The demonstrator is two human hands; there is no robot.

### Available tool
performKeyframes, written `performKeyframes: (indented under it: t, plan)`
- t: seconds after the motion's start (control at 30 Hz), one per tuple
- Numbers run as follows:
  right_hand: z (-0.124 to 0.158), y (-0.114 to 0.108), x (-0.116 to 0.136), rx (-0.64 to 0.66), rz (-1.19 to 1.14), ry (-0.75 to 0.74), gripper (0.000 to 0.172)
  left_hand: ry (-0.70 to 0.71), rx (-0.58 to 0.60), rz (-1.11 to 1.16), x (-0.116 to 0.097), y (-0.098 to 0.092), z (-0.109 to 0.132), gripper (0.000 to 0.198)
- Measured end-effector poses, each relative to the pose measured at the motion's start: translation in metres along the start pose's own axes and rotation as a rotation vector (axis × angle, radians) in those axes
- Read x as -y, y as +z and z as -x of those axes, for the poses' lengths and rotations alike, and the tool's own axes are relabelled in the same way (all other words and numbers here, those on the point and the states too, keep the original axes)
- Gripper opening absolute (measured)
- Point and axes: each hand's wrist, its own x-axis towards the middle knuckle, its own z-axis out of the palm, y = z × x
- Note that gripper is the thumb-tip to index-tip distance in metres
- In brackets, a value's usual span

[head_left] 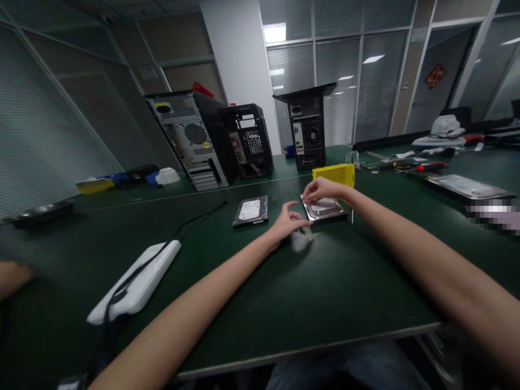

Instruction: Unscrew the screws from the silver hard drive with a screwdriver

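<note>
A hard drive (330,212) lies flat on the green table, its silvery face upward. My right hand (323,189) is over its far left part, thumb and fingertips pinched together; what they hold, if anything, is too small to make out. My left hand (287,223) is at the drive's left side, fingers curved and apart, the thumb tip by the near left corner. Just below that thumb is a crumpled, whitish see-through thing (302,239), blurred. A second hard drive (251,210) with a white label lies to the left of my left hand.
A yellow box (333,174) stands behind the drive. Farther back are computer cases (203,141). At left lie a white device (140,281) with a black strap (134,277) and another person's hand (14,277). Tools (433,167) and another drive (467,187) lie right.
</note>
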Motion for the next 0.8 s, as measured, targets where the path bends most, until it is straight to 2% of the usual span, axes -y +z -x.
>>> performKeyframes:
  t: [0.07,0.17,0.33,0.53,0.63,0.8]
  plan:
    - [0.002,0.001,-0.005,-0.03,0.031,-0.007,0.02,-0.047,-0.055,0.05,0.0,-0.007,-0.004,0.065]
    - [0.008,0.001,-0.009,-0.096,0.09,-0.02,0.021,-0.074,-0.126,-0.008,0.002,-0.018,-0.014,0.044]
    - [0.014,0.015,-0.009,-0.204,0.197,-0.082,0.023,-0.004,-0.118,-0.075,0.005,-0.021,-0.038,0.019]
    - [0.019,0.037,-0.013,-0.361,0.354,-0.236,0.025,0.134,-0.23,-0.158,0.012,-0.006,-0.06,0.016]
    - [0.02,0.038,-0.014,-0.368,0.459,-0.277,0.023,0.16,-0.263,-0.152,0.019,-0.002,-0.061,0.02]
    - [0.019,0.036,-0.013,-0.368,0.522,-0.254,0.019,0.173,-0.292,-0.112,0.027,-0.002,-0.059,0.025]
